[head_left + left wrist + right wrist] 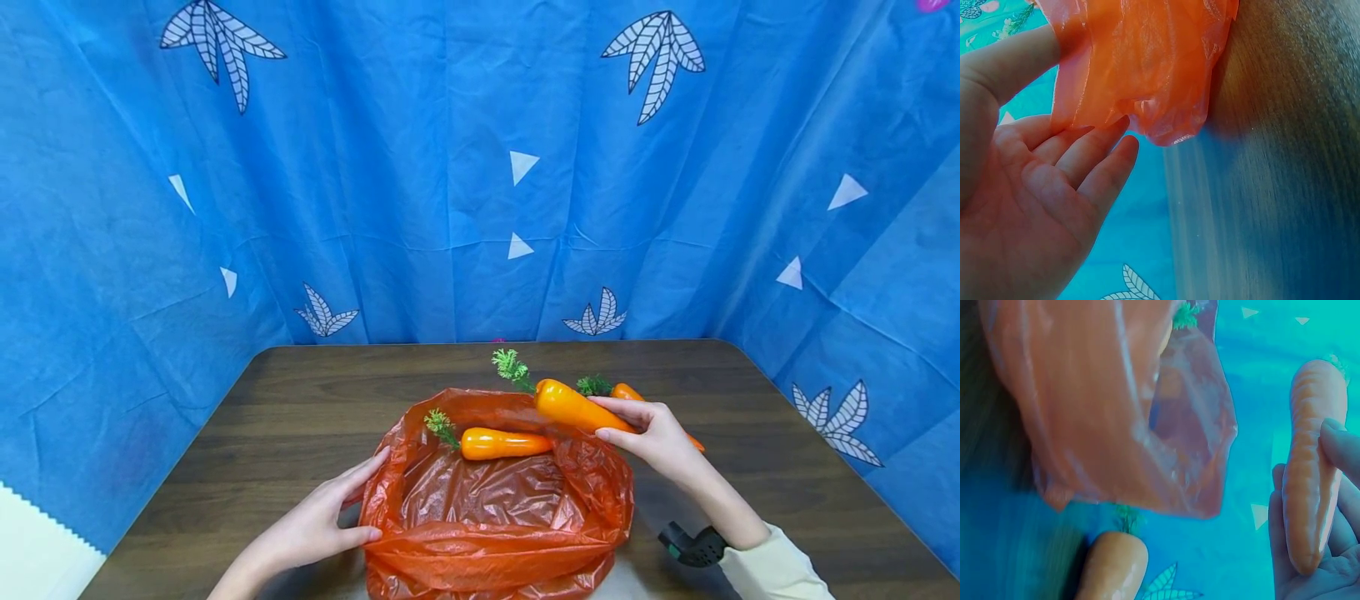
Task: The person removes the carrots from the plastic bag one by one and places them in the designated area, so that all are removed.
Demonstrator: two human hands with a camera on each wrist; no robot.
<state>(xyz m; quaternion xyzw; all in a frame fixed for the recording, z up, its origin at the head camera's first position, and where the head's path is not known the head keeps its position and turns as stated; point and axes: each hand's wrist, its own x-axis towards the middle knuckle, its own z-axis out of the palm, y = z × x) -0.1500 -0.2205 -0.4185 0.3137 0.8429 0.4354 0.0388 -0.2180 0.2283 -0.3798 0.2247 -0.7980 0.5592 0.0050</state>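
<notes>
An orange-red plastic bag (pixel 480 558) stands with its mouth spread at the table's front. Inside lies a carrot (pixel 504 443), its green top toward the left. At the bag's left side my left hand (pixel 322 517) touches the rim with fairly straight fingers and a spread thumb; in the left wrist view some fingertips are behind the thin film (pixel 1141 69). My right hand (pixel 660 437) grips a second carrot (pixel 573 406) by its narrow end, over the bag's back right rim. That carrot (pixel 1315 469) lies between thumb and fingers in the right wrist view.
Another carrot (pixel 626 392), partly hidden by my right hand, lies on the dark wooden table (pixel 330 383) right of the bag. A black device (pixel 693 546) sits at my right wrist. Blue patterned cloth (pixel 480 167) hangs behind and along both sides.
</notes>
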